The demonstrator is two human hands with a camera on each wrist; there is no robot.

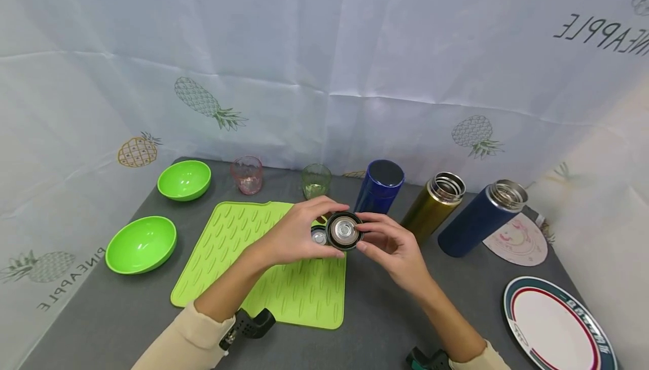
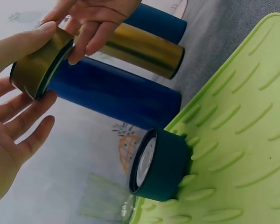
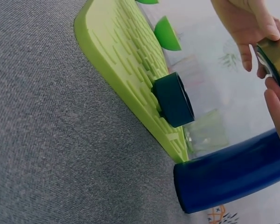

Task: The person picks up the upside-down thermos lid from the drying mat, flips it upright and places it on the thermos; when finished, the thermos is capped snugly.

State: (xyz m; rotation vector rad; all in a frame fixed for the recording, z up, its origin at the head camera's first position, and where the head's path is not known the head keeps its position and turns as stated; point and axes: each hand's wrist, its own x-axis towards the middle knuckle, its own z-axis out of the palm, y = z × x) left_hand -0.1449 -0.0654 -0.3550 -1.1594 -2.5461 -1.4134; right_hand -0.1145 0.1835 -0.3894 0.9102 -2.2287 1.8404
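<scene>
My left hand (image 1: pixel 291 236) grips a gold bottle lid (image 2: pixel 41 65) with a black rim, thumb on one side and fingers on the other. The lid's silver inner face (image 1: pixel 345 230) is turned toward the head camera. My right hand (image 1: pixel 398 252) pinches the lid's right edge between thumb and fingertips. A dark teal lid (image 2: pixel 165 163) rests on the green ridged mat (image 1: pixel 263 285), partly hidden behind my left hand in the head view. Behind my right hand stand a gold bottle (image 1: pixel 431 209) and a navy bottle (image 1: pixel 474 223), both with bare steel mouths.
A shiny blue bottle (image 1: pixel 380 187) with a dark top stands behind the hands. A pink glass (image 1: pixel 247 175) and a green glass (image 1: pixel 316 181) are at the back. Two green bowls (image 1: pixel 142 246) sit left of the mat. A rimmed plate (image 1: pixel 555 325) and a round pink-patterned mat (image 1: pixel 519 240) lie right.
</scene>
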